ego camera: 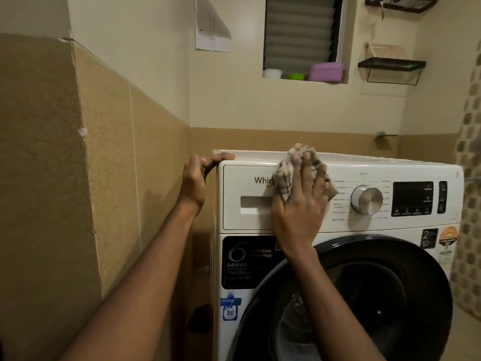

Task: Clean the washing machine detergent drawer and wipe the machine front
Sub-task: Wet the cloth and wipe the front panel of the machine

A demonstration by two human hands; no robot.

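Observation:
A white front-loading washing machine (406,225) fills the right half of the view. Its detergent drawer (247,217) sits shut at the upper left of the front panel, with a recessed handle (253,201). My right hand (299,207) presses a crumpled checked cloth (285,175) flat against the panel, over the right end of the drawer front and the brand name. My left hand (196,178) grips the machine's top left corner, fingers hooked over the top edge. The dark round door (390,256) below is closed.
A silver program dial (367,199) and dark display (412,198) lie right of the cloth. A tiled wall (109,165) stands close on the left. Above is a window ledge with a purple box (326,71) and black wire shelves (390,69). A patterned curtain (468,204) hangs right.

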